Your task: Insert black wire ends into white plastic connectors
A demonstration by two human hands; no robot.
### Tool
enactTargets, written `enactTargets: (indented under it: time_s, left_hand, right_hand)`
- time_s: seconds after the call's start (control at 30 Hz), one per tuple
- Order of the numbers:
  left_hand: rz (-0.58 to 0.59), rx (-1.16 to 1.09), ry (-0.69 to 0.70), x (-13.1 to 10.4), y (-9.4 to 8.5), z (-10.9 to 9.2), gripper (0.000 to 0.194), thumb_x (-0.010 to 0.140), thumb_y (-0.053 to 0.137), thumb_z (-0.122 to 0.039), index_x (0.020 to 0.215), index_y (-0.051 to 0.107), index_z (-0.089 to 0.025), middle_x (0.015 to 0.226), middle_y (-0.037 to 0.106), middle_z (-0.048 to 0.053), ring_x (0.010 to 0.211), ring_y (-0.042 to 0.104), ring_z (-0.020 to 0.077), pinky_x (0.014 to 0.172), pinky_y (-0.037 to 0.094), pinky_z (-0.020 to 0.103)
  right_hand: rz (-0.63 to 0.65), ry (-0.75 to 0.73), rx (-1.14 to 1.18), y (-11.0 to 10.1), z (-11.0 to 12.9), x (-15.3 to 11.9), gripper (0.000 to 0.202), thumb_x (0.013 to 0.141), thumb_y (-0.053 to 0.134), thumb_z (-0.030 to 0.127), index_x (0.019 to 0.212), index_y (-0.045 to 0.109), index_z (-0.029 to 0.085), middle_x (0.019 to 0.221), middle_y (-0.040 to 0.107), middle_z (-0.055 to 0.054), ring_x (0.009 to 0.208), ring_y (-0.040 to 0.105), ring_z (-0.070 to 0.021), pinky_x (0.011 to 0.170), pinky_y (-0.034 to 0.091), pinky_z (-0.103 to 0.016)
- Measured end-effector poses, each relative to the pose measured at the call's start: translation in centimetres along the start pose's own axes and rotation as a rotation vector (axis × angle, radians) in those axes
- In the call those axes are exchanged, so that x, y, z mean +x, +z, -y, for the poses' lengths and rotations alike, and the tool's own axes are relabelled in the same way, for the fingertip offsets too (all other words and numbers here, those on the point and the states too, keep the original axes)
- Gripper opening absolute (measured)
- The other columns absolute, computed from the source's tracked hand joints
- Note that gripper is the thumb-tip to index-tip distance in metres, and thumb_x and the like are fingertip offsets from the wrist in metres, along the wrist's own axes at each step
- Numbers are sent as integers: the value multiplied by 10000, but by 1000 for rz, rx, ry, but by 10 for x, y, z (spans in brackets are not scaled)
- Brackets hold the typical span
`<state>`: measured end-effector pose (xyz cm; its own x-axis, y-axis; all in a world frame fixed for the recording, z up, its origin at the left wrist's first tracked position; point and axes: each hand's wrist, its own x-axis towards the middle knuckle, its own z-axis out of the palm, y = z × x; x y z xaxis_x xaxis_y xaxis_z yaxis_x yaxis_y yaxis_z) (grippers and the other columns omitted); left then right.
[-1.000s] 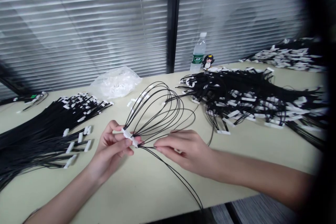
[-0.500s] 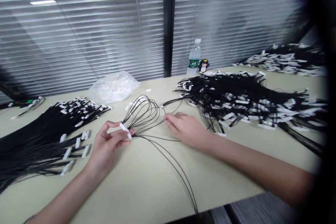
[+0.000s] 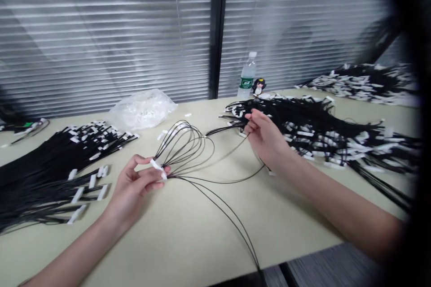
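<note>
Between the thumb and fingers of my left hand is a white connector. Thin black wires run out of it; several bend round in loops above the table, while two trail down over the front edge. My right hand is raised to the right of the loops, with its fingertips pinched on a black wire that stretches back toward the connector. The very end of that wire is hidden by the fingers. Behind my right hand lies a heap of black wire harnesses with white connectors.
More bundled wires with white connectors lie at the left. Farther back are a clear plastic bag of small white parts, a water bottle and a penguin figure. Another wire pile sits at the far right, below window blinds.
My right hand has moved up and to the right from beside the loops, drawing a wire out with it. My left hand keeps its hold on the connector.
</note>
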<state>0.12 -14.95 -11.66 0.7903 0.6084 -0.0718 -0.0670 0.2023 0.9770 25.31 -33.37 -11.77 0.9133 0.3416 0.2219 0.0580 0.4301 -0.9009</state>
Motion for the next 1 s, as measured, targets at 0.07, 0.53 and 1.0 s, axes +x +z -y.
enactTargets:
  time_s: [0.07, 0.53, 1.0]
  left_hand:
    - [38, -3, -25, -4, 3, -1, 310, 680, 696, -131, 854, 456, -222, 703, 718, 19, 884, 666, 223, 549, 516, 167]
    - [221, 94, 10, -23, 16, 4, 343, 678, 686, -94, 783, 388, -226, 642, 709, -24, 671, 688, 210, 428, 530, 222]
    - [241, 86, 2, -24, 19, 5, 331, 669, 696, -90, 782, 415, -223, 668, 723, -21, 740, 694, 247, 406, 535, 220]
  right_hand:
    - [32, -94, 22, 16, 5, -23, 175, 839, 509, 248, 1010, 470, 250, 819, 594, 32, 587, 489, -43, 562, 435, -168]
    - [727, -696, -718, 51, 11, -114, 89, 841, 482, 144, 840, 571, 150, 708, 583, -4, 669, 464, -105, 681, 385, -261]
    - [740, -758, -792, 49, 11, -114, 143, 884, 424, 175, 826, 554, 160, 743, 590, -10, 694, 468, -106, 720, 381, -253]
